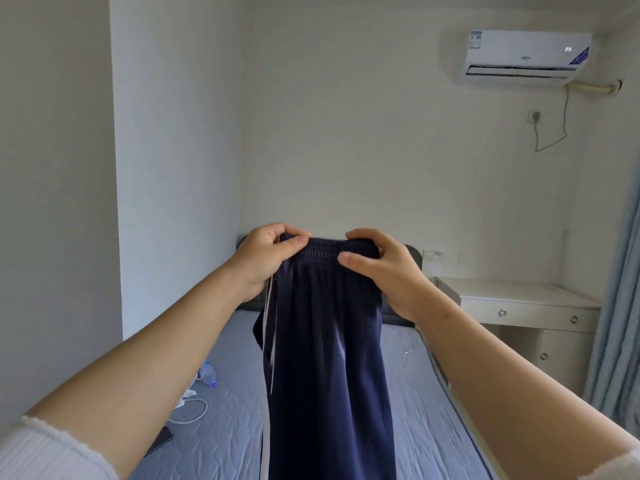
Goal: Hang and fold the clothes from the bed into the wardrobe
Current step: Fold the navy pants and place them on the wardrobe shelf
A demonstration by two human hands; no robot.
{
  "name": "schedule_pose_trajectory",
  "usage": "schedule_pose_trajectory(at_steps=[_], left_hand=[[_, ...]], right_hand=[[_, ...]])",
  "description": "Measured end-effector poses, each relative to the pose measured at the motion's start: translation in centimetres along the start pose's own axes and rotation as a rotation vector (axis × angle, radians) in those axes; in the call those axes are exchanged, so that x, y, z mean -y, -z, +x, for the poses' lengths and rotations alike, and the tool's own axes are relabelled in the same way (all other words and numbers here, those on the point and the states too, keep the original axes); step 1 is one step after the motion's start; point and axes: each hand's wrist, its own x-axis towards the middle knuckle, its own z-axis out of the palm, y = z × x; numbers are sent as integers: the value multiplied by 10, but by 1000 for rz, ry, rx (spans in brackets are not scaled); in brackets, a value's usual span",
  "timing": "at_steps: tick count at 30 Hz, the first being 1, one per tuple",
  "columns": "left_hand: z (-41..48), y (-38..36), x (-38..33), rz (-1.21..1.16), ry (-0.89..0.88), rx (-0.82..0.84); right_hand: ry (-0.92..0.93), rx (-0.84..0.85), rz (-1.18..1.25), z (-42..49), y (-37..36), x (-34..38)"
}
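The bed [433, 427], a bare quilted blue-grey mattress with a dark headboard against the far wall, serves as the landmark here, and the navy trousers [329, 358] hang in the air directly above its middle, held up at arm's length by the person. Their long axis runs vertically: the gathered elastic waistband [325, 251] points up toward the ceiling and the legs drop straight down toward the mattress, passing out of view at the bottom edge, so whether the hems touch the bed cannot be told. A pale stripe or drawstring trails down the garment's left side. The left hand [266, 258] has its grip closed on the left end of the waistband, and the right hand [384, 271] has its grip closed on the right end, thumb in front and fingers behind. The step in hand looks like squaring the trousers before a fold; doing it well probably means keeping the waistband level and taut between the two hands, letting the legs hang free so they line up, then laying the garment flat on the mattress. To the left of the bed's middle lie a white cable [194, 410] and a small bottle [207, 375], well apart from the cloth and best avoided.
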Motion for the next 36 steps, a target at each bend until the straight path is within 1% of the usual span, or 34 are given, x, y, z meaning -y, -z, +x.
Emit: schedule_pose_trajectory(at_steps=[2,4,7,9,11,13,14,16,18,20,21,22,23,24,26,27,28,29,31,32,35,36], left_hand=[[-1,2,-3,-18,1,32],[-2,3,-4,22,-1,74],[-6,4,-1,108,-7,119],[-9,7,2,104,20,216],[-11,8,4,167,39,321],[-11,7,2,232,36,345],[-10,6,0,221,29,340],[-8,7,-3,139,36,301],[-7,9,-3,49,48,225],[-6,12,-1,-39,55,147],[-6,12,1,-85,78,122],[-7,13,4,-122,125,117],[-8,13,7,-138,196,139],[-10,12,10,-115,286,197],[-17,12,19,114,457,368],[-19,13,23,235,519,416],[-20,16,25,298,552,416],[-19,19,27,309,559,391],[-16,28,27,249,544,359],[-16,32,25,201,540,376],[-17,40,21,1,503,501],[-16,41,22,-55,488,515]], right_hand=[[-34,37,-29,-3,1,-5],[-18,-35,-102,-4,0,-7],[-5,-143,-137,-2,1,-4],[-2,-162,-182,-1,2,-1],[-8,-179,-257,-1,2,1],[-37,-199,-258,-1,2,0],[-55,-204,-216,-1,1,0],[-108,-144,5,-4,2,-1],[-220,-1,272,-10,5,-3],[-316,142,330,-15,8,-7],[-339,170,306,-17,8,-10],[-352,150,271,-17,9,-13],[-350,106,252,-18,9,-15],[-333,69,242,-18,9,-17],[-310,52,260,-18,9,-21],[-315,65,271,-19,9,-21],[-326,95,273,-21,10,-21],[-344,139,274,-22,11,-20],[-390,246,274,-24,17,-18],[-421,282,278,-25,21,-16],[-487,329,307,-27,31,-13],[-504,334,313,-25,33,-13]])
